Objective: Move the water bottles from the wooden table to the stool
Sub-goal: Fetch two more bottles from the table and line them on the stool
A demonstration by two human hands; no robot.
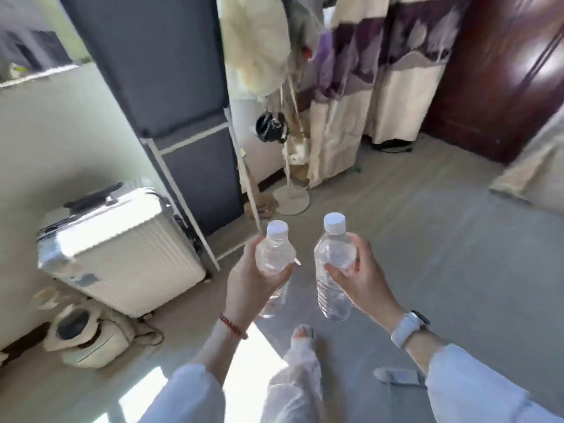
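Bottles: 2 | left bottle [273,254] base hidden by left hand [253,288] | right bottle [332,270] gripped by right hand [363,279]

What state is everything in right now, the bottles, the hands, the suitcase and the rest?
Left hand: grips the left bottle.
Right hand: grips the right bottle.
Left bottle: capped, upright, carried in the air.
Right bottle: capped, upright, carried in the air.
Suitcase: shut, standing by the wall.
Backpack: lying on the floor.
Curtain: hanging to the floor.
Stool and wooden table: not in view.
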